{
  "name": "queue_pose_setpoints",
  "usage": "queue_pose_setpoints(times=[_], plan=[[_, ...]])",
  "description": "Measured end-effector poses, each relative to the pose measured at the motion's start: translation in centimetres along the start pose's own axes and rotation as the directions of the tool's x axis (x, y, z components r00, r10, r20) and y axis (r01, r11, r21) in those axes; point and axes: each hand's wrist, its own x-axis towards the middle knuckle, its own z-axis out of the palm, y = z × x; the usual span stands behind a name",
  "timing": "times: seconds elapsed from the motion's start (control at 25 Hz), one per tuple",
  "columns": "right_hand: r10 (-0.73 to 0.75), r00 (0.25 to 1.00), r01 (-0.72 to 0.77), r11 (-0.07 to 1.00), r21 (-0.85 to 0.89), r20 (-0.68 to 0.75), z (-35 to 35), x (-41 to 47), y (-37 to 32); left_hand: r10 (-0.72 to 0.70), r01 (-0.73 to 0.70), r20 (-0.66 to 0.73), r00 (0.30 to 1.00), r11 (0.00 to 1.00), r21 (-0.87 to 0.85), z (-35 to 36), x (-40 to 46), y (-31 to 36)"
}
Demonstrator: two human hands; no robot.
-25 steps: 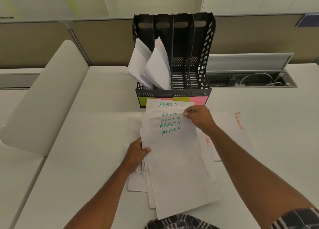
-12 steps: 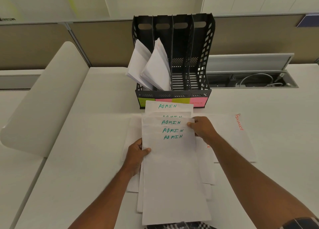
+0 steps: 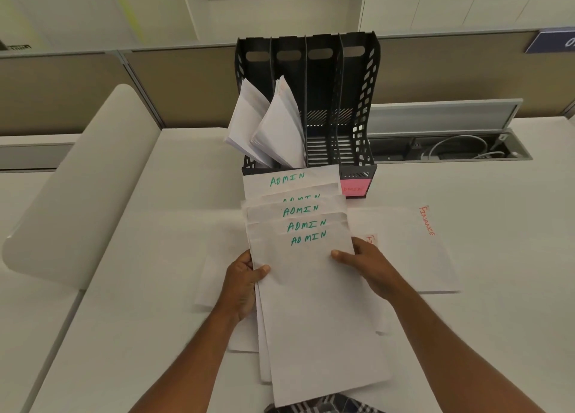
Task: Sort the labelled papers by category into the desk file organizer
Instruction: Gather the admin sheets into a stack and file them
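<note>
- Since the earlier frames the right hand [image 3: 370, 269] has slid down from the top right corner of the fanned sheets to their right edge, level with the left hand, and the ADMIN stack [image 3: 311, 288] has been drawn together, with its top edge now over the front of the organizer.
- The left hand [image 3: 244, 283] grasps the stack's left edge, thumb on top and fingers beneath; the right hand pinches the opposite edge, so both hold the ADMIN papers between them above the near middle of the tabletop [image 3: 140, 257].
- The desk file organizer [image 3: 357, 107] stands at the far edge of the tabletop. Its two left compartments already hold leaning papers [image 3: 273, 126]; the two right ones look empty.
- A pink label [image 3: 356, 188] on the front of the rightmost compartment seems to read ADMIN, though it is faint.
- Sheets marked FINANCE [image 3: 426, 250] lie flat on the tabletop just right of the hands, not yet filed.
- The step in hand, as I judge it, is gathering the ADMIN category. The next move calls for squaring the fanned edges, lifting the stack upright and lowering it into the rightmost compartment without catching the dividers.
</note>
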Motion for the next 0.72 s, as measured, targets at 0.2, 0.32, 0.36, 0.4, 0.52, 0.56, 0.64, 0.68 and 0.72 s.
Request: queue_pose_setpoints(times=[0.2,0.32,0.36,0.4,0.52,0.56,0.64,0.68,0.72], plan=[[-0.2,0.97,0.172,0.967,-0.188,-0.139,1.7,-2.9,-2.4,0.118,-0.12,0.069,0.991,0.992,0.033,2.9,-1.9,3.0],[-0.455,0.848,0.401,0.886,-0.233,-0.273,3.3,-5.3,-5.8,0.311,-0.314,0.044,0.949,0.937,0.153,6.0,-4.2,6.6],[-0.531,0.795,0.484,0.847,-0.222,-0.293,3.7,-6.2,-7.2,0.384,-0.385,0.041,0.922,0.906,0.175,6.8,-5.0,7.9],[-0.603,0.736,0.563,0.798,-0.216,-0.308,4.0,-7.1,-8.5,0.453,-0.453,0.047,0.89,0.872,0.183,7.4,-5.7,9.2],[-0.741,0.58,0.72,0.661,-0.213,-0.338,4.3,-8.6,-11.1,0.619,-0.626,0.109,0.778,0.751,0.21,8.6,-7.3,12.1],[-0.751,0.562,0.735,0.645,-0.208,-0.346,4.3,-8.6,-11.3,0.649,-0.66,0.126,0.75,0.719,0.217,8.7,-7.4,12.4],[-0.714,0.605,0.712,0.683,-0.163,-0.351,4.3,-8.1,-10.7,0.649,-0.656,0.113,0.752,0.72,0.227,8.5,-6.7,11.7],[-0.673,0.652,0.679,0.724,-0.127,-0.35,4.2,-7.6,-9.9,0.615,-0.614,0.08,0.785,0.753,0.238,8.2,-6.2,10.7],[-0.624,0.699,0.636,0.766,-0.096,-0.35,4.1,-7.0,-8.9,0.567,-0.558,0.042,0.823,0.791,0.251,7.7,-5.7,9.6]])
